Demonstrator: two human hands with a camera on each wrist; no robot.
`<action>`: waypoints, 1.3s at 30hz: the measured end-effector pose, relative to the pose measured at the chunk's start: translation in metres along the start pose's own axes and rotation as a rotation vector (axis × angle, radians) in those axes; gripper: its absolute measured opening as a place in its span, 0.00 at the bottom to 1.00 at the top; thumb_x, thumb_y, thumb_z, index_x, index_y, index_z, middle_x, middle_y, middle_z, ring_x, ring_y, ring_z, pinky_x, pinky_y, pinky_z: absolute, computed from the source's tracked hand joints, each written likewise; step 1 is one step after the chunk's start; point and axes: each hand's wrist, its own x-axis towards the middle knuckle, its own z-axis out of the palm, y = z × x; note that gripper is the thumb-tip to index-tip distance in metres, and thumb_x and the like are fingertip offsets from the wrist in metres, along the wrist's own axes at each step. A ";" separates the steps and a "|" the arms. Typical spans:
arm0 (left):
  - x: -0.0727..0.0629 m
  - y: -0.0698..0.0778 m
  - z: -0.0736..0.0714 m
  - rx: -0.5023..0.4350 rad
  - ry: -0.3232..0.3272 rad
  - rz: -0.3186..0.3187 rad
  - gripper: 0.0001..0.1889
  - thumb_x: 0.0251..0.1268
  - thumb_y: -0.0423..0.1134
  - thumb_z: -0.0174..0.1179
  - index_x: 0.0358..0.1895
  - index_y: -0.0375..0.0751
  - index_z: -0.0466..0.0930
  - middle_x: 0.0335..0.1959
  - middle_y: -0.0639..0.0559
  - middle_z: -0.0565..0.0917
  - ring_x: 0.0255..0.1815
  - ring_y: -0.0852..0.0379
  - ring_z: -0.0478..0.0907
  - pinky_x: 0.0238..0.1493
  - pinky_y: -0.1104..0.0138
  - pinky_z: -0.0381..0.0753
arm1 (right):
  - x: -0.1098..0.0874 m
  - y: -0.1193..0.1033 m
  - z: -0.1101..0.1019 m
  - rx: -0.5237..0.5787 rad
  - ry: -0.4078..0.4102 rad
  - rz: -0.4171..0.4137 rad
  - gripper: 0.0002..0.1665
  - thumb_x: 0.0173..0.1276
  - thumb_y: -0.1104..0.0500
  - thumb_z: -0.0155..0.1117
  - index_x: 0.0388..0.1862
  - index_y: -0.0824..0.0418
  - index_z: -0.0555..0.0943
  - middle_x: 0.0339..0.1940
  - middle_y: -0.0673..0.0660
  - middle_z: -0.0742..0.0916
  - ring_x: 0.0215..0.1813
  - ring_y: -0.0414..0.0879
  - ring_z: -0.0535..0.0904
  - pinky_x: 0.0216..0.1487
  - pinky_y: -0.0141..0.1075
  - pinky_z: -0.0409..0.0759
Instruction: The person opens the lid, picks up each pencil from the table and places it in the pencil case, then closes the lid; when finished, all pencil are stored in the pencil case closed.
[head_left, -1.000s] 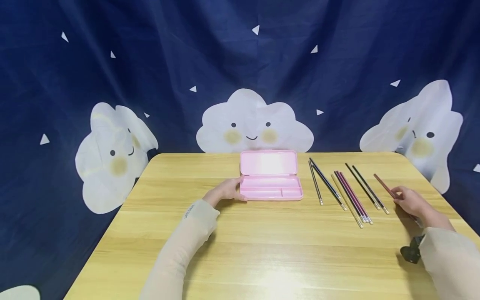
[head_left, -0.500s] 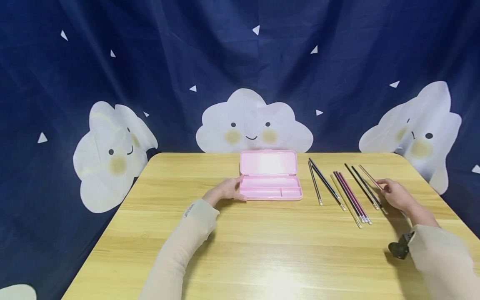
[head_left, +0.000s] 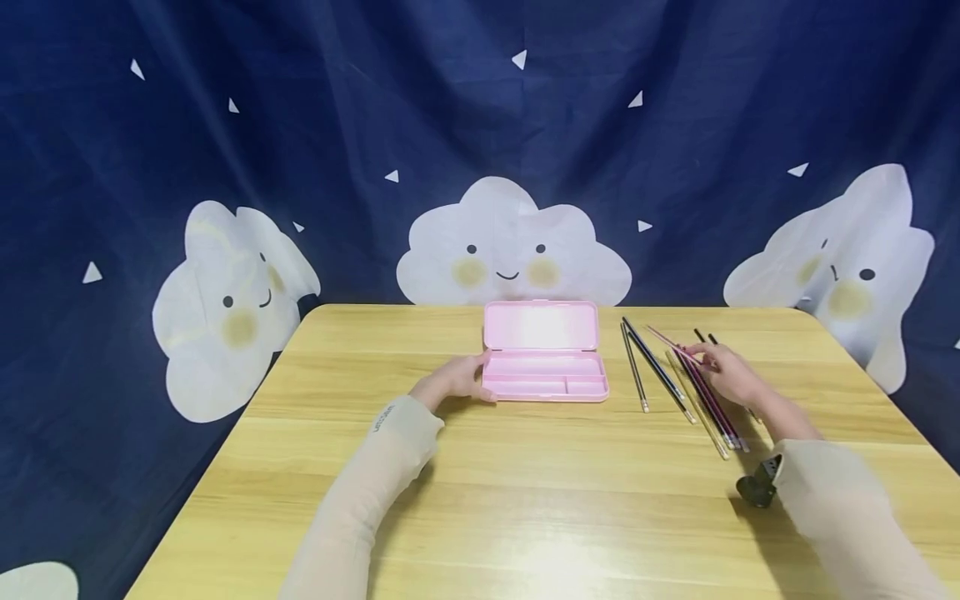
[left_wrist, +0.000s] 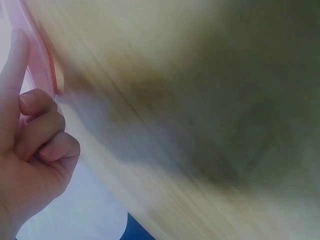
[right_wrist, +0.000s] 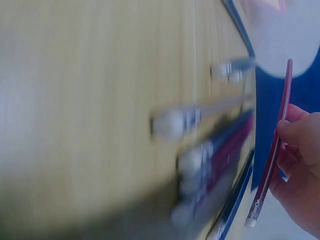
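A pink pencil case [head_left: 546, 396] lies with its lid raised, its compartments bare. My left hand [head_left: 453, 379] holds it at the left end; in the left wrist view one digit lies straight along the pink wall [left_wrist: 42, 55] while the other fingers [left_wrist: 42, 125] curl. My right hand [head_left: 723, 375] pinches a dark red pencil [right_wrist: 280, 135] by its middle, white eraser end down in the right wrist view. In the head view this hand is over the loose pencils on the table, partly covering them.
Dark pencils [head_left: 656, 362] lie to the right of the case. A pale pencil [head_left: 708, 425] and several purple and black ones [head_left: 716, 408] lie farther right. The wooden table [head_left: 525, 492] meets a dark blue cloud-print curtain [head_left: 337, 167] at the back.
My right hand has lifted the red pencil from the far right of the table and carried it left over the other pencils. The left hand stays at the case.
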 end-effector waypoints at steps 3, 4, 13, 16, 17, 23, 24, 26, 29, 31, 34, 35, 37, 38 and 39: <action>0.000 0.001 0.000 0.006 -0.005 -0.010 0.50 0.47 0.50 0.69 0.71 0.40 0.49 0.69 0.42 0.59 0.68 0.49 0.58 0.68 0.61 0.56 | 0.010 -0.011 0.009 0.021 -0.004 -0.042 0.16 0.57 0.79 0.51 0.46 0.76 0.74 0.32 0.67 0.80 0.35 0.57 0.73 0.35 0.48 0.72; 0.000 0.001 0.000 0.009 -0.007 -0.013 0.49 0.47 0.50 0.69 0.71 0.40 0.49 0.69 0.42 0.59 0.68 0.49 0.58 0.68 0.62 0.56 | 0.013 -0.015 0.011 0.029 -0.012 -0.052 0.16 0.57 0.79 0.51 0.46 0.76 0.74 0.32 0.67 0.79 0.36 0.57 0.72 0.36 0.48 0.71; 0.005 0.002 0.001 0.010 0.013 0.033 0.50 0.46 0.51 0.69 0.71 0.41 0.49 0.68 0.41 0.61 0.67 0.48 0.59 0.68 0.62 0.57 | 0.038 -0.041 0.031 0.037 -0.020 -0.097 0.16 0.57 0.78 0.53 0.45 0.71 0.76 0.27 0.61 0.76 0.34 0.52 0.69 0.34 0.44 0.67; 0.005 0.002 0.000 0.011 0.005 0.014 0.50 0.47 0.50 0.69 0.71 0.40 0.49 0.68 0.42 0.59 0.68 0.49 0.58 0.68 0.62 0.56 | 0.046 -0.050 0.039 0.050 -0.033 -0.138 0.15 0.57 0.77 0.54 0.43 0.70 0.77 0.28 0.60 0.77 0.34 0.53 0.71 0.35 0.44 0.69; 0.004 0.002 0.000 0.009 0.003 0.008 0.50 0.47 0.50 0.69 0.71 0.40 0.49 0.68 0.42 0.59 0.68 0.49 0.58 0.68 0.62 0.56 | 0.048 -0.052 0.042 0.057 -0.035 -0.157 0.14 0.57 0.78 0.54 0.42 0.70 0.78 0.27 0.61 0.78 0.34 0.53 0.71 0.35 0.45 0.69; 0.002 0.001 0.001 -0.006 -0.001 0.006 0.50 0.48 0.49 0.69 0.71 0.40 0.48 0.69 0.42 0.58 0.68 0.49 0.57 0.68 0.62 0.56 | 0.061 -0.067 0.061 0.069 -0.051 -0.210 0.15 0.57 0.78 0.54 0.42 0.69 0.80 0.30 0.60 0.79 0.36 0.52 0.72 0.39 0.46 0.71; 0.002 0.000 0.001 -0.008 -0.001 0.010 0.50 0.48 0.49 0.69 0.71 0.40 0.48 0.69 0.42 0.58 0.69 0.49 0.57 0.68 0.62 0.56 | 0.064 -0.071 0.063 0.073 -0.061 -0.211 0.16 0.57 0.78 0.53 0.43 0.69 0.80 0.31 0.60 0.79 0.36 0.53 0.72 0.40 0.46 0.71; 0.001 -0.001 0.000 -0.010 0.005 0.020 0.50 0.48 0.49 0.69 0.71 0.39 0.48 0.69 0.42 0.58 0.68 0.49 0.57 0.68 0.62 0.56 | 0.068 -0.078 0.068 0.072 -0.074 -0.229 0.16 0.58 0.77 0.53 0.43 0.69 0.80 0.32 0.60 0.79 0.38 0.53 0.73 0.41 0.46 0.72; 0.001 -0.001 -0.001 -0.016 0.007 0.029 0.50 0.48 0.49 0.69 0.71 0.39 0.48 0.69 0.41 0.58 0.69 0.49 0.56 0.68 0.62 0.55 | 0.074 -0.088 0.075 0.067 -0.099 -0.251 0.15 0.59 0.77 0.53 0.43 0.70 0.79 0.33 0.62 0.79 0.39 0.54 0.74 0.43 0.47 0.72; 0.001 0.000 -0.002 -0.021 0.007 0.031 0.50 0.48 0.49 0.69 0.71 0.39 0.48 0.69 0.42 0.58 0.69 0.49 0.56 0.69 0.62 0.55 | 0.079 -0.093 0.078 0.058 -0.106 -0.273 0.15 0.59 0.76 0.53 0.43 0.69 0.80 0.31 0.61 0.79 0.37 0.52 0.73 0.42 0.45 0.72; 0.000 0.000 -0.001 -0.031 0.010 0.034 0.49 0.47 0.49 0.69 0.71 0.40 0.49 0.69 0.42 0.59 0.68 0.49 0.57 0.69 0.62 0.55 | 0.085 -0.100 0.084 0.029 -0.108 -0.312 0.16 0.57 0.77 0.53 0.43 0.69 0.80 0.26 0.58 0.77 0.32 0.48 0.71 0.38 0.42 0.72; 0.000 0.000 -0.001 -0.034 0.013 0.036 0.49 0.47 0.48 0.69 0.71 0.40 0.49 0.68 0.42 0.59 0.68 0.49 0.57 0.69 0.62 0.55 | 0.087 -0.102 0.086 0.021 -0.110 -0.323 0.17 0.56 0.77 0.52 0.42 0.68 0.80 0.26 0.58 0.77 0.32 0.48 0.70 0.38 0.42 0.72; 0.000 0.000 -0.001 -0.035 0.012 0.030 0.50 0.47 0.48 0.69 0.71 0.41 0.49 0.68 0.42 0.60 0.68 0.49 0.57 0.69 0.62 0.55 | 0.091 -0.106 0.089 0.015 -0.119 -0.334 0.18 0.55 0.78 0.52 0.42 0.68 0.81 0.25 0.57 0.76 0.31 0.48 0.70 0.37 0.42 0.73; 0.000 0.000 0.000 -0.034 0.012 0.027 0.50 0.47 0.49 0.69 0.71 0.42 0.49 0.68 0.42 0.60 0.68 0.49 0.57 0.68 0.62 0.55 | 0.093 -0.107 0.091 0.011 -0.127 -0.335 0.18 0.55 0.78 0.52 0.42 0.68 0.81 0.25 0.57 0.76 0.31 0.48 0.71 0.38 0.42 0.74; 0.000 -0.001 0.000 -0.033 0.011 0.023 0.50 0.47 0.49 0.69 0.71 0.42 0.49 0.68 0.42 0.60 0.68 0.49 0.57 0.68 0.62 0.55 | 0.094 -0.109 0.093 0.010 -0.138 -0.331 0.18 0.55 0.78 0.52 0.43 0.68 0.81 0.26 0.57 0.77 0.32 0.48 0.72 0.40 0.43 0.74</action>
